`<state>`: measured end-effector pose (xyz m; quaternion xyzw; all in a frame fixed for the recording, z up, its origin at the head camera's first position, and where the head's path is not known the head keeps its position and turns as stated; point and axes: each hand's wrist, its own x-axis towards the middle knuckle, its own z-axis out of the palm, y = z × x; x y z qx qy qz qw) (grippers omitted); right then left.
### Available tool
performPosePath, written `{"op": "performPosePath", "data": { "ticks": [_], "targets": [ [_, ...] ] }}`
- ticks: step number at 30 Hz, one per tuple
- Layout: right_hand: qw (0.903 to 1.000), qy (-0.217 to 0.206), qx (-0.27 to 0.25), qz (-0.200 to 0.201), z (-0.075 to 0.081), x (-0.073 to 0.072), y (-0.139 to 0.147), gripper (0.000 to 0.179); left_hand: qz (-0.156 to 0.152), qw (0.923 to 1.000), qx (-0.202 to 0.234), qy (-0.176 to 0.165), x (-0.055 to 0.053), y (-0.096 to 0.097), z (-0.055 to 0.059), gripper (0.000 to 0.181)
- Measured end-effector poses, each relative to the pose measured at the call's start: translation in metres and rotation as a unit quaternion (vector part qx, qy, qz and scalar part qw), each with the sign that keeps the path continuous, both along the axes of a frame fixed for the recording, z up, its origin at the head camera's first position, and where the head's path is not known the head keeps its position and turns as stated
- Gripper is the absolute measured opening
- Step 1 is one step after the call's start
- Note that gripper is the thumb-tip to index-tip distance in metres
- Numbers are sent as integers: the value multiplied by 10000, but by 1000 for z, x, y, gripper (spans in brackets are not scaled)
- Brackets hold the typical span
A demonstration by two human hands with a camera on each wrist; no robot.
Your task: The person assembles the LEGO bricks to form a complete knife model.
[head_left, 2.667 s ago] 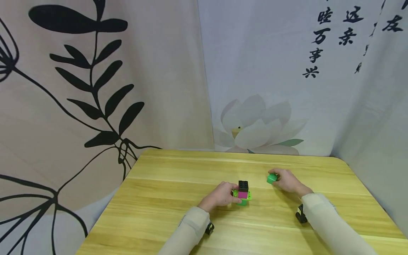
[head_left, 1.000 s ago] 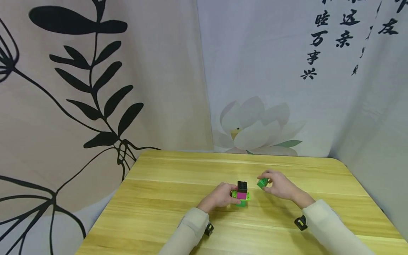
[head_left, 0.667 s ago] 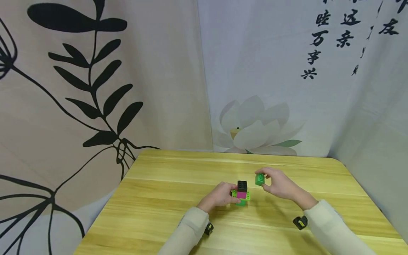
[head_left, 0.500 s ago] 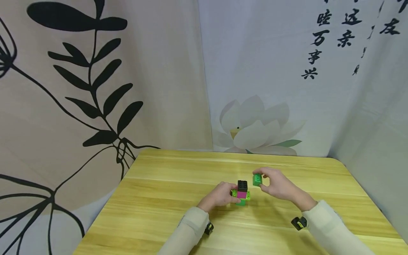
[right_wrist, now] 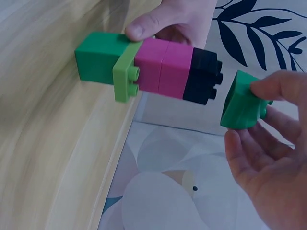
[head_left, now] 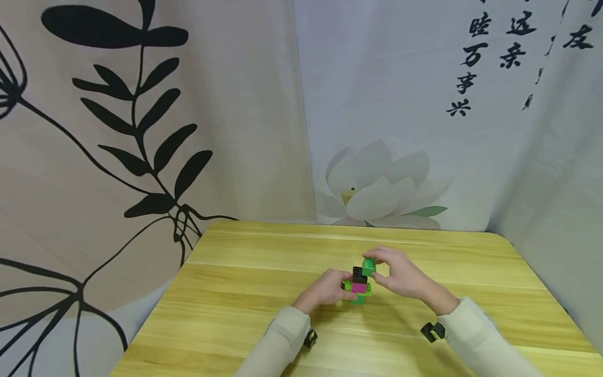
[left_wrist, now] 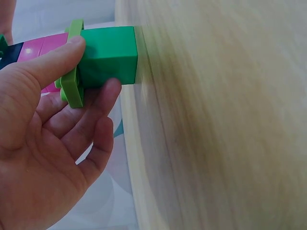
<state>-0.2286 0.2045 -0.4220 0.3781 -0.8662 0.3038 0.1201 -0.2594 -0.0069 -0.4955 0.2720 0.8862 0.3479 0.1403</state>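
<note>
Upright on the wooden table stands a stack of toy bricks: a green brick (left_wrist: pixel 108 55) at the bottom, a lime plate (right_wrist: pixel 125 74), two pink bricks (right_wrist: pixel 163 66) and a black brick (right_wrist: pixel 202 75) on top. My left hand (head_left: pixel 322 289) grips the stack low down, thumb on one side at the lime plate and fingertips on the other. Between thumb and fingers, my right hand (head_left: pixel 402 272) pinches a loose green brick (right_wrist: pixel 241 99). This brick is tilted, its hollow underside facing the black brick's studs, with a small gap between them.
The wooden table (head_left: pixel 245 293) reaches back to a cloth backdrop (head_left: pixel 245 131) printed with dark leaves, a pale flower and black writing. A black wrist camera (head_left: pixel 432 332) sits below the right sleeve, another (head_left: pixel 310 338) below the left.
My right hand has lifted the loose green brick from farther right and carried it left, close to the top of the stack. The left hand has kept its grip in the same place.
</note>
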Motion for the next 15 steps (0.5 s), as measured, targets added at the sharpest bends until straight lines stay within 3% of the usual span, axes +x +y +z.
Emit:
{"op": "performPosePath", "data": {
  "ticks": [15],
  "targets": [
    [10000,-63,-54,55,-10,0,-17,39,-62,10000,-22,36,-1,0,-2,28]
  ]
}}
